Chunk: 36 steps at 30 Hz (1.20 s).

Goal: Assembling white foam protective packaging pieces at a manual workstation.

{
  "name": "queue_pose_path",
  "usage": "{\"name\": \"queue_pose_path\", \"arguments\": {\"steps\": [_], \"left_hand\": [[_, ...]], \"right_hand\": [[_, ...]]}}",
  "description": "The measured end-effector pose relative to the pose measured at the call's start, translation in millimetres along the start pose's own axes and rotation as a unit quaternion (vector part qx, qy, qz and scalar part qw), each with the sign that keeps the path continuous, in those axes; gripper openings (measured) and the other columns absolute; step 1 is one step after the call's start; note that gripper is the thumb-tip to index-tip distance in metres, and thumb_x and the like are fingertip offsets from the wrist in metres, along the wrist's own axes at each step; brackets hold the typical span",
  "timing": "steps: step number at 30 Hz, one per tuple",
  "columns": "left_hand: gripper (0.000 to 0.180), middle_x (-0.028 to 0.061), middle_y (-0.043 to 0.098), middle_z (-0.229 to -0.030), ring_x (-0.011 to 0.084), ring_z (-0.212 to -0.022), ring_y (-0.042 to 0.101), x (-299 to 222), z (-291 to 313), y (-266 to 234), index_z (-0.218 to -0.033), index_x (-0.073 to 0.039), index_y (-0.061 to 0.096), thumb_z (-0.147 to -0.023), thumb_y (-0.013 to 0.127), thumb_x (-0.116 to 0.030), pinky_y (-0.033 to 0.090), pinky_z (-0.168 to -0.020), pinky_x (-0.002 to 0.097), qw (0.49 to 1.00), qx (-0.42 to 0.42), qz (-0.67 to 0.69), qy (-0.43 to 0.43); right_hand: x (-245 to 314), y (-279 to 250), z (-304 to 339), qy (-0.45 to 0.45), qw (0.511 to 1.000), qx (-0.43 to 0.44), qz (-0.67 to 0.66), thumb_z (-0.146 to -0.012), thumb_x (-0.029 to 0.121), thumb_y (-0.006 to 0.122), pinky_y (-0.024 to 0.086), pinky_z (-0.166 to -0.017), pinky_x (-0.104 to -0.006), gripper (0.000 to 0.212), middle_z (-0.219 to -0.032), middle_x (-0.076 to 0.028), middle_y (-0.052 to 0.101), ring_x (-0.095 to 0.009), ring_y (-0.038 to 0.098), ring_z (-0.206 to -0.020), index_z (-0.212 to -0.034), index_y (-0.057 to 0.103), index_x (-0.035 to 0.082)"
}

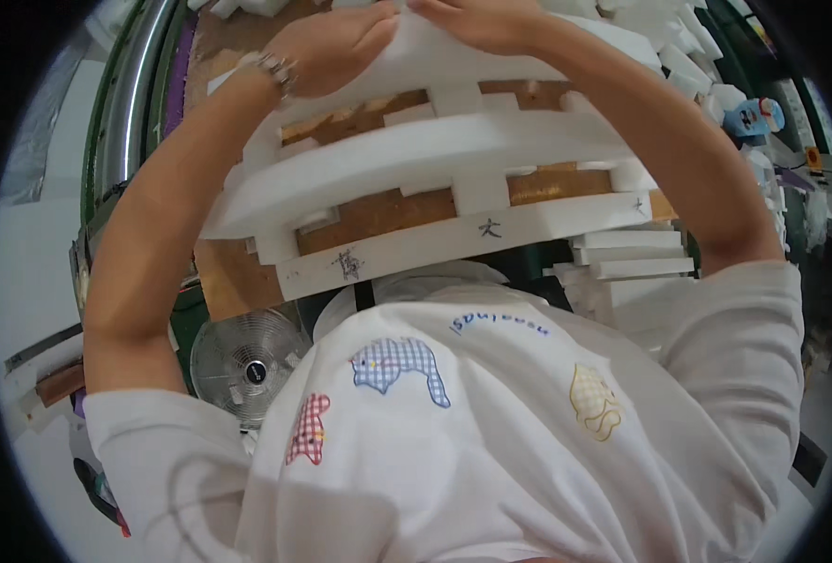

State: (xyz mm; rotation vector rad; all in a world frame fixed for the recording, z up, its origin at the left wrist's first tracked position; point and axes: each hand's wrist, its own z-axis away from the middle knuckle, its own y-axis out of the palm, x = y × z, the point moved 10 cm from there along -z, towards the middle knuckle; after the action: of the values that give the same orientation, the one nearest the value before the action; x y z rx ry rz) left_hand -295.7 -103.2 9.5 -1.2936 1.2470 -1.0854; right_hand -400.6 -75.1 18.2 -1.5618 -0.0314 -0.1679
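Both arms reach forward over white foam pieces with rectangular cut-outs, laid on a brown wooden board (240, 281). My left hand (336, 49), a bracelet at its wrist, lies on the far foam piece (416, 58) with its fingers stretched out. Close beside it my right hand (486, 23) rests on the same foam, fingers extended and partly cut off by the upper edge. Nearer to me lie a curved foam bar (378, 159) and a flat foam strip (425, 236) with handwritten marks. Brown board shows through the gaps.
A metal roller (133, 103) runs along the left side. Below the board stands a round fan (252, 371). Stacked foam strips (636, 253) lie at the right. Loose foam blocks (688, 70) and a blue bottle (754, 117) are at the far right.
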Motion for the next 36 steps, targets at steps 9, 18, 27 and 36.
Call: {"name": "queue_pose_path", "arguments": {"steps": [9,18,27,36], "left_hand": [[0.039,0.0205,0.063,-0.111,0.038,-0.092,0.063,42,56,-32,-0.122,-0.004,0.053,-0.1,0.034,-0.03,0.049,-0.081,0.0441,0.973,0.037,0.123,-0.19],[0.043,0.0207,0.067,-0.102,0.0369,-0.093,0.065,23,19,-6,-0.122,-0.005,0.056,-0.097,0.04,-0.035,0.049,-0.086,0.0433,0.99,-0.071,0.094,-0.082],[0.054,0.0091,0.055,-0.133,0.0239,-0.123,0.051,84,102,-7,-0.141,-0.008,0.043,-0.102,0.031,-0.043,0.034,-0.106,0.0344,0.945,-0.047,0.279,-0.166],[0.069,0.0116,0.051,-0.139,0.0252,-0.131,0.045,-41,236,-68,-0.136,-0.004,0.045,-0.075,0.075,-0.013,0.032,-0.111,0.0353,0.869,-0.181,0.381,-0.26]], "right_hand": [[-250,22,61,0.132,0.956,-0.018,-0.26,-0.102,0.04,0.037,0.034,-0.107,-0.0345,0.052,-0.132,-0.013,0.056,-0.025,0.049,-0.124,-0.136,0.05,0.003],[17,1,7,-0.003,0.997,0.052,-0.051,-0.1,0.033,0.034,0.043,-0.096,-0.0463,0.043,-0.122,-0.021,0.061,-0.04,0.058,-0.11,-0.132,0.053,0.011],[-276,0,125,0.108,0.922,-0.099,-0.359,-0.101,0.041,0.04,0.044,-0.09,-0.0328,0.047,-0.126,-0.005,0.057,-0.018,0.055,-0.109,-0.138,0.049,0.013],[-122,-34,271,0.119,0.932,-0.056,-0.337,-0.079,0.015,0.073,0.028,-0.11,-0.0379,0.082,-0.145,-0.009,0.039,-0.023,0.034,-0.135,-0.149,0.031,0.008]]}}
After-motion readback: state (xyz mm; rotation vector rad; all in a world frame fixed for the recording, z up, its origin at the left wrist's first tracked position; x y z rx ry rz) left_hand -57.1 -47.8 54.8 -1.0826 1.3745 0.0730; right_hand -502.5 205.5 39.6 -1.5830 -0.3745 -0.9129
